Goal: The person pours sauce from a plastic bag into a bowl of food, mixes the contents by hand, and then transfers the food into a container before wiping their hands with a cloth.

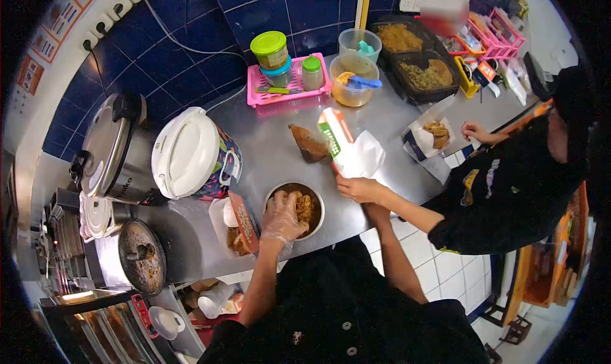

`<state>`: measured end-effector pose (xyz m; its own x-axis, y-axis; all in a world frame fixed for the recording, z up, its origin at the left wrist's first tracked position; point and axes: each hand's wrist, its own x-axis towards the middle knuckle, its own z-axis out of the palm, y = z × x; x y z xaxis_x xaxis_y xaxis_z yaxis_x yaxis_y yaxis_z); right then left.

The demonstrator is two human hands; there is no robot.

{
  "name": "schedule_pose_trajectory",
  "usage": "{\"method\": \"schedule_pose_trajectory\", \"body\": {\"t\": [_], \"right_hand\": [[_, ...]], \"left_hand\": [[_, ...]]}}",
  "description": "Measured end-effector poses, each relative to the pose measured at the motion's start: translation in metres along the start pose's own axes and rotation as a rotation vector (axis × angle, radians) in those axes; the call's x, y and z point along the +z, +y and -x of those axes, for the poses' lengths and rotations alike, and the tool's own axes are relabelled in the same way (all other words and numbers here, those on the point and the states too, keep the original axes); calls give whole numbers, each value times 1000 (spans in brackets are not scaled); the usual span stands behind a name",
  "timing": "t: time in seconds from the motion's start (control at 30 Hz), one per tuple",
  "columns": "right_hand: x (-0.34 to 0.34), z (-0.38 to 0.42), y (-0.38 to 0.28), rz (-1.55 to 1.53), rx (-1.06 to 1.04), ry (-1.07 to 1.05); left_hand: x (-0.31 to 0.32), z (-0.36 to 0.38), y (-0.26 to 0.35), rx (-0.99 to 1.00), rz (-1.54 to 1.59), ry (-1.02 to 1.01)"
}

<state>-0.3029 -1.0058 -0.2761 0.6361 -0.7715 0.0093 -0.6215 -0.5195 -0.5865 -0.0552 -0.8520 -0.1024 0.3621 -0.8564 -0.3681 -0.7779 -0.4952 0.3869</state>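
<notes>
My left hand, in a clear plastic glove, reaches into a round metal bowl. Its bent fingers are closed around brown, coated food pieces; the fingertips are partly hidden. Just left of the bowl stands an open paper box with a red printed flap and white and brown food inside. My right hand is at the counter's front edge, mostly covered by a co-worker's arm, so its fingers are hidden. Above it, the co-worker's hand holds a green, orange and white paper carton and white paper.
Left are a white-lidded container, a steel cooker and a dark pan. Behind are a pink tray with jars, a tub and black food trays. The co-worker stands close on the right.
</notes>
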Motion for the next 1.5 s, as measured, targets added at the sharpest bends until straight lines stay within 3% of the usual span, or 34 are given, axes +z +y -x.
{"method": "schedule_pose_trajectory", "body": {"t": [0.07,0.13,0.33,0.4,0.53,0.6,0.67,0.83,0.9,1.0,1.2,1.33,1.4,1.5], "right_hand": [[6,18,-13,249,214,251],[10,35,-31,52,346,309],[8,56,-122,-159,486,-55],[14,41,-140,-660,440,-122],[21,13,-154,-613,335,-177],[12,6,-159,-683,493,-335],[3,5,-162,-823,524,-410],[-12,10,-167,-807,463,-325],[-43,17,-172,-852,510,-294],[-93,17,-161,-773,487,-157],[-167,-29,-126,-628,423,235],[-163,-62,-100,-509,336,448],[-163,-69,-99,-416,381,442],[-151,-78,-88,-376,380,469]], "left_hand": [[14,-6,-3,12,-5,-17],[31,-9,-7,29,-120,21],[28,-3,-7,32,55,80],[23,2,-8,-13,182,163],[18,7,-21,46,324,400],[14,11,-27,31,361,379],[18,13,-31,82,310,524],[-47,53,-11,189,325,516],[-60,66,-7,192,834,561],[-87,83,-1,156,1042,613],[-97,78,-6,275,1163,745],[-93,78,-4,348,1184,724],[-88,81,-1,228,1271,727],[-78,78,-17,213,1247,709]]}}
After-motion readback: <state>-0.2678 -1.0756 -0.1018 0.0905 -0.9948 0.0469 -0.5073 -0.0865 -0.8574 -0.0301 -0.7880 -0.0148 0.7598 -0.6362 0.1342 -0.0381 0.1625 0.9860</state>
